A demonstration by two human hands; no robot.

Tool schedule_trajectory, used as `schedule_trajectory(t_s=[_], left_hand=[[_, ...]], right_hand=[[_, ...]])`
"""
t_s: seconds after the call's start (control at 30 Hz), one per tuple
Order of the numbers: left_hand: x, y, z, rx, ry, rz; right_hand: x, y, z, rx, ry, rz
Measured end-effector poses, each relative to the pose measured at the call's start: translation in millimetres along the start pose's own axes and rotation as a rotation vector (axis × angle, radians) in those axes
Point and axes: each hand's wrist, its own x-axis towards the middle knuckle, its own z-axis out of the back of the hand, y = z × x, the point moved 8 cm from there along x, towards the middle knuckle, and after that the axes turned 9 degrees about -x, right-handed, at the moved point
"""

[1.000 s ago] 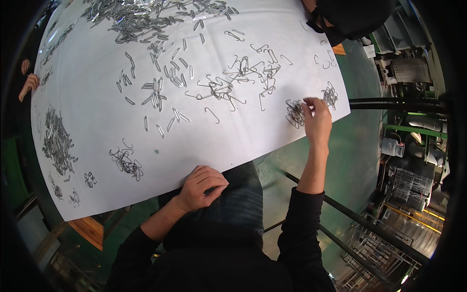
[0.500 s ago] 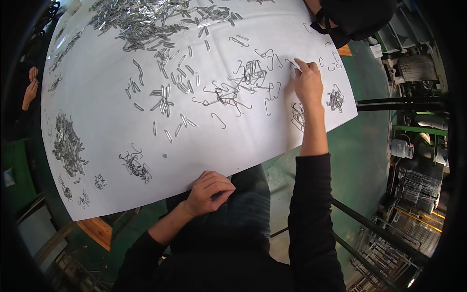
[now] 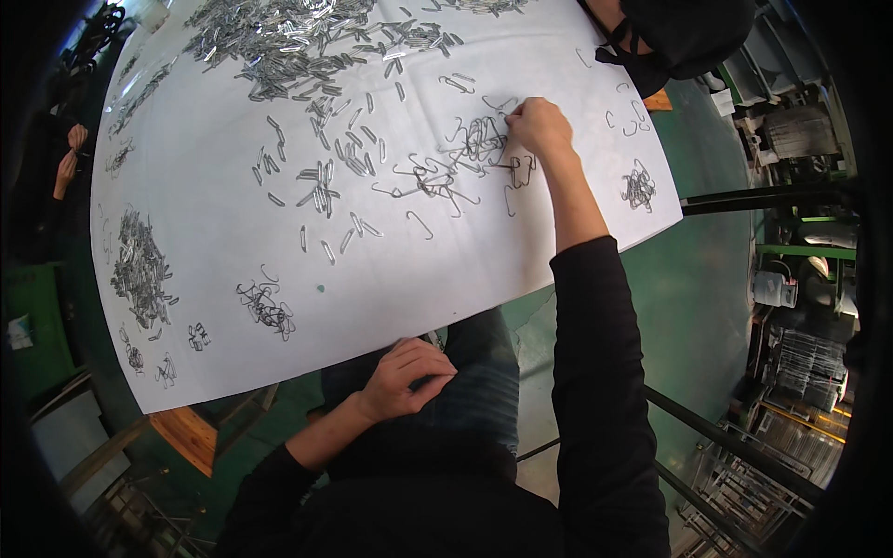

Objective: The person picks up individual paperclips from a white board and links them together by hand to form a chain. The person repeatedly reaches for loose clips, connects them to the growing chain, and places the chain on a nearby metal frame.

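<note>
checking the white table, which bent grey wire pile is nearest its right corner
The compact pile, right of the right hand; other piles lie farther left.

Here's the green floor [image 3: 693,312] spreading out to your right, light catching it, and beyond it you've got stacked metalwork [image 3: 806,358] and a pale canister [image 3: 774,289]! Your white surface [image 3: 391,293] runs wide ahead, a brown wooden plank [image 3: 184,437] peeking out by its near-left corner, a green panel [image 3: 39,296] shadowed far left.

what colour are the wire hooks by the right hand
The wire hooks are dark grey, seen in the head view.
</note>
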Motion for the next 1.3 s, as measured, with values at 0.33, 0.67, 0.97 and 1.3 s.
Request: schedule_trajectory(t_s=[0.33, 0.67, 0.97, 1.3], left_hand=[[-1, -1, 4, 0.046, -0.040, -0.029], [6, 0, -1, 0.023, -0.018, 0.003], [5, -12, 0, 0.046, -0.069, 0.011], [-7, -13, -5, 0.017, -0.087, -0.032]], right_hand=[[-35, -177, 31, 0.141, -0.440, -0.105], [-36, -158, 25, 0.244, -0.438, 0.090], [14, 11, 14, 0.104, -0.085, 0.208], [-30, 57, 1, 0.194, 0.010, 0.478]])
